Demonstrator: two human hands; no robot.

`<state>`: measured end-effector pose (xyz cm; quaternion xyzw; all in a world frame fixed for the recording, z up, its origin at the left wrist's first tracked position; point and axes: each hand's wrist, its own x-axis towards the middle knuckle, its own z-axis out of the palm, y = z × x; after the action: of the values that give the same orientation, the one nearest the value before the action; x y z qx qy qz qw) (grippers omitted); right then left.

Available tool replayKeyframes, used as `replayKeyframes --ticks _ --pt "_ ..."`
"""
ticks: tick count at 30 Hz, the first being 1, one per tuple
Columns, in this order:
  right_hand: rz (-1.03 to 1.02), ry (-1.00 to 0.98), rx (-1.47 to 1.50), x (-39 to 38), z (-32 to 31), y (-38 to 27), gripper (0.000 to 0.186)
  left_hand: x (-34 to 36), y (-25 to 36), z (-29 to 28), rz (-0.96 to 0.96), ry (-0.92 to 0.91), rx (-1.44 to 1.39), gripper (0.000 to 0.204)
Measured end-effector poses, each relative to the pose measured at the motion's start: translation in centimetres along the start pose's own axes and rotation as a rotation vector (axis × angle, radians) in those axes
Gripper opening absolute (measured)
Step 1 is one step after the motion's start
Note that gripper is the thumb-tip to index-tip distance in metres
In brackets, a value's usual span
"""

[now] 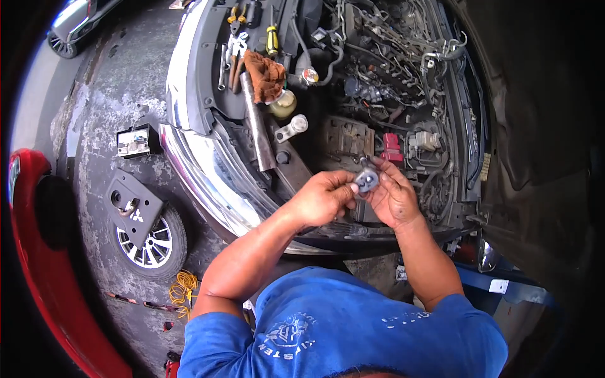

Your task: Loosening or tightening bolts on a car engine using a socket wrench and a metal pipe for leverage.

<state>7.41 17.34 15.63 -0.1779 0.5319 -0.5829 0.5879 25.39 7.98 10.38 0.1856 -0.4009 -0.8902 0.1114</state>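
Over the open engine bay, both my hands hold a small grey metal part [367, 181] between them. It has a rounded face with dark holes and a narrower dark end; its exact kind I cannot make out. My left hand [324, 196] pinches it from the left with thumb and fingertips. On the other side my right hand [392, 196] closes around it, with fingers curled over its far edge. Beyond my hands sit a dirty flat battery tray [348, 135] and a red plastic cover [392, 147].
Along the front panel lie a yellow screwdriver [271, 39], pliers [237, 20], a wrench [222, 66], an orange rag [265, 75] and a metal tube [257, 123]. A car battery [133, 142], a wheel [153, 249] and yellow cord [183, 287] are on the floor to the left.
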Motion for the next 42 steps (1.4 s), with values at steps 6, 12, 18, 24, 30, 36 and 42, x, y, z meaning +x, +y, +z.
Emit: replayKeyframes --ticks 6,12,18,24,30,36,42 --pt "-0.042 -0.006 -0.039 1.5 -1.3 -0.5 0.024 2.7 1.1 -1.1 -0.016 -0.017 -0.092 0.031" --pt "-0.058 0.026 -0.040 2.3 -3.1 -0.8 0.023 5.4 0.5 -1.2 -0.049 -0.060 -0.115 0.032" --pt "-0.049 0.032 -0.090 4.1 -5.2 -1.3 0.024 8.1 0.5 -1.3 -0.098 -0.004 -0.005 0.028" --pt "-0.086 -0.083 -0.417 5.4 -8.4 -2.5 0.039 11.3 0.9 -0.6 -0.020 0.046 0.616 0.019" --pt "-0.236 0.006 -1.683 8.0 -7.5 -4.8 0.062 16.4 3.3 2.8 0.033 0.062 1.429 0.023" --pt "-0.580 0.211 -1.434 14.2 -15.0 -5.3 0.046 19.9 6.0 4.0 0.799 0.197 1.504 0.034" --pt "-0.342 0.383 -0.267 19.9 -25.2 -7.2 0.041 17.7 7.0 1.1 0.834 0.118 1.214 0.040"
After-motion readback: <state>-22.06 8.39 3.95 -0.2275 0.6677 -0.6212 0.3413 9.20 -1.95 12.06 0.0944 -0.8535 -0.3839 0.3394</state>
